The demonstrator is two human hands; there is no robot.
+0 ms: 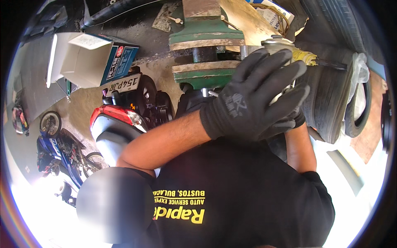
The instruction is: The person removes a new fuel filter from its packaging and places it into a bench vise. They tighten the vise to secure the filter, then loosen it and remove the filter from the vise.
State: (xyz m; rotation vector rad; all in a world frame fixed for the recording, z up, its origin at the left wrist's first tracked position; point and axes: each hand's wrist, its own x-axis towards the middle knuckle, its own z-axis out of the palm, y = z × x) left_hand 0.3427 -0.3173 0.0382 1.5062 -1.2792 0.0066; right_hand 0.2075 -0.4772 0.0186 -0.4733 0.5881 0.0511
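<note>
My left hand (pixel 252 97), in a black knit glove, is raised in front of the bench vise with its back to me. Its fingers are spread and stretched toward the upper right, and no grip on anything shows. Behind it is my right hand (pixel 298 119), also in a black glove. Mostly covered by the left, its fingers are hidden. Between its jaws the green bench vise (pixel 206 36) holds a dark cylindrical metal part (pixel 204 54). Just beyond my left fingertips stands a round metal can (pixel 276 43), partly covered, with a yellow-wrapped piece (pixel 304 56) beside it.
An open white-and-blue cardboard box (pixel 84 58) lies left of the vise. A motorcycle (pixel 120 120) stands below it, and a blue motorcycle (pixel 58 153) is farther left. Tyres (pixel 331 99) are stacked at the right. Brown paper (pixel 244 20) lies behind the vise.
</note>
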